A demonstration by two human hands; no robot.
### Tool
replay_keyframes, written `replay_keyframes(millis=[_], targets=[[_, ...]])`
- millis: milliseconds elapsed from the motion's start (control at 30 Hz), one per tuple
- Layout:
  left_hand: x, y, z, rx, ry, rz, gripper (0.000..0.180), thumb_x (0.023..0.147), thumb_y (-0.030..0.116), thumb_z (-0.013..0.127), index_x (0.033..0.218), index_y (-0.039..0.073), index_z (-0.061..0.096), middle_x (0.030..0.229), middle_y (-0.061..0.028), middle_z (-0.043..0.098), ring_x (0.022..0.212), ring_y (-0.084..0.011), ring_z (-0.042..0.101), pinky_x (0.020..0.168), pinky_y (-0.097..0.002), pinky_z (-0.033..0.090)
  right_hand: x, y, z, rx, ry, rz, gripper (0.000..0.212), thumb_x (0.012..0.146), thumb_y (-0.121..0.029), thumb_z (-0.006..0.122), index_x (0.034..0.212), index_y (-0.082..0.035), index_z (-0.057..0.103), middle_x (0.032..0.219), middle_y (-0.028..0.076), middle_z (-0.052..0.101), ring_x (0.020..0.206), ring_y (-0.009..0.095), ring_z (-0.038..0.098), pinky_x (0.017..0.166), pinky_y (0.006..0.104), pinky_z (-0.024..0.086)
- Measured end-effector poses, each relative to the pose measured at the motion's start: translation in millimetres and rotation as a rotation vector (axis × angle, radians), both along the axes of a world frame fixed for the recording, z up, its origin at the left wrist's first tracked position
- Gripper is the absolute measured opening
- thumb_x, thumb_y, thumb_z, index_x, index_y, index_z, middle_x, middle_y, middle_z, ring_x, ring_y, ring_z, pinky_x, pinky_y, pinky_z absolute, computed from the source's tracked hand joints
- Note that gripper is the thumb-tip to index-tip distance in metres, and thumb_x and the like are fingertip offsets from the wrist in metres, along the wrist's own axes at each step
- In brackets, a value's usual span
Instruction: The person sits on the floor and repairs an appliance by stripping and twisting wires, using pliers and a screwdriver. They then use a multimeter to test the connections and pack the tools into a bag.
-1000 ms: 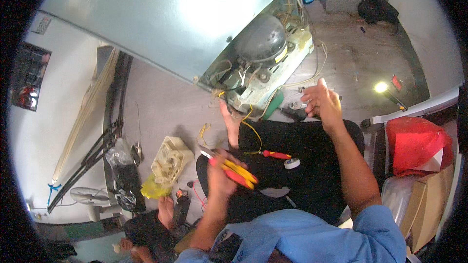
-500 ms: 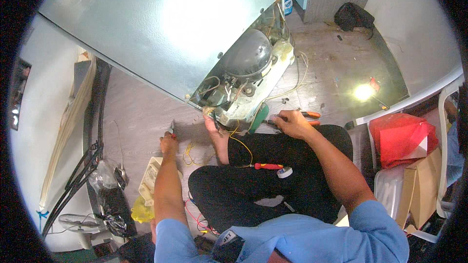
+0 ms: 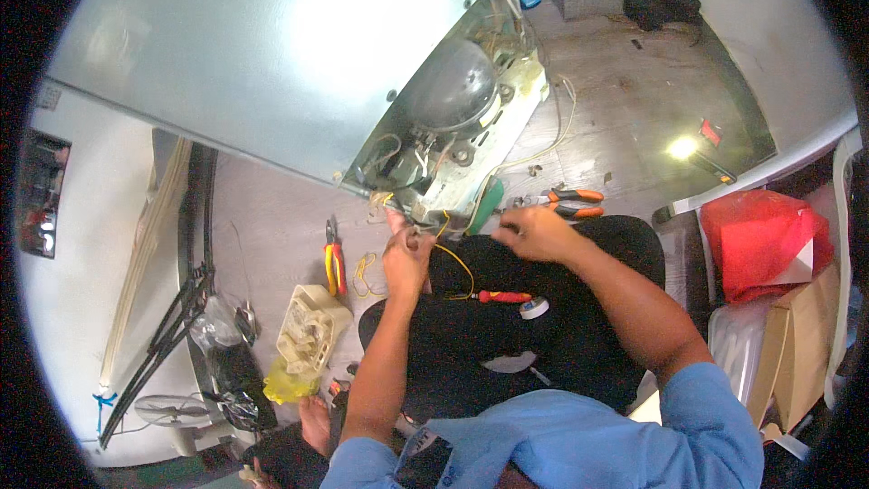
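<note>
My left hand (image 3: 407, 258) is closed beside the yellow wire (image 3: 468, 273), just below the near end of the compressor base (image 3: 471, 183); what its fingers hold, if anything, is hidden. Over my right leg, my right hand (image 3: 536, 234) has curled fingers near a green flat piece (image 3: 490, 203); I cannot make out anything in them. The rounded black compressor (image 3: 455, 86) sits in the open bottom of a large pale appliance (image 3: 226, 63). Red-and-yellow pliers (image 3: 335, 258) lie on the floor left of my left hand. Orange-handled pliers (image 3: 575, 203) lie beyond my right hand.
A red-handled screwdriver (image 3: 502, 296) and a white tape roll (image 3: 534, 308) rest on my lap. A cream plastic housing (image 3: 312, 326) and yellow bag (image 3: 291, 384) are at left. A lit lamp (image 3: 683, 148), red bag (image 3: 760, 240) and cardboard box (image 3: 801, 335) are at right.
My left hand has let go of the red-and-yellow pliers, which now lie on the floor, and has moved right to the wires. My right hand has shifted slightly. The view has tilted a little.
</note>
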State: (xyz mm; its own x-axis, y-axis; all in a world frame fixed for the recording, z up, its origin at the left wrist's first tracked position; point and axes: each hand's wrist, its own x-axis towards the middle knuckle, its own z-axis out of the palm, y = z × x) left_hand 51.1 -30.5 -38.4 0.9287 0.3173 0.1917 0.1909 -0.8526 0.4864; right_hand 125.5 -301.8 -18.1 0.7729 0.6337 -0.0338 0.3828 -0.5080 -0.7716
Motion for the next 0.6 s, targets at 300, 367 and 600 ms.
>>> replay_keyframes(millis=[300, 367, 600], targets=[[21, 4, -6, -0.245, 0.224, 0.202, 0.036, 0.075, 0.025, 0.079, 0.095, -0.003, 0.069, 0.08, -0.0145, 0.072, 0.07, -0.0221, 0.069, 0.069, -0.036, 0.053, -53, 68, -9, -0.117, -0.317, 0.254, 0.028, 0.088, -0.033, 0.064, 0.101, -0.007, 0.067, 0.099, 0.017, 0.066, 0.095, 0.036, 0.065, 0.078, 0.048, 0.054], [12, 7, -10, -0.303, 0.25, 0.114, 0.032, 0.078, 0.024, 0.078, 0.095, -0.003, 0.069, 0.079, -0.0115, 0.071, 0.068, -0.0197, 0.067, 0.065, -0.0337, 0.052, -55, 82, -22, -0.121, -0.351, 0.34, 0.027, 0.087, -0.03, 0.063, 0.093, -0.004, 0.068, 0.098, 0.018, 0.065, 0.094, 0.034, 0.065, 0.077, 0.0459, 0.054], [9, -21, 2, -0.949, 0.355, 0.114, 0.024, 0.091, 0.02, 0.071, 0.103, -0.001, 0.067, 0.09, -0.0056, 0.068, 0.074, -0.0137, 0.063, 0.062, -0.0241, 0.049, -57, 40, 46, -0.125, -0.087, 0.433, 0.04, 0.089, -0.035, 0.063, 0.077, 0.002, 0.07, 0.079, 0.02, 0.07, 0.076, 0.037, 0.069, 0.071, 0.0492, 0.055]])
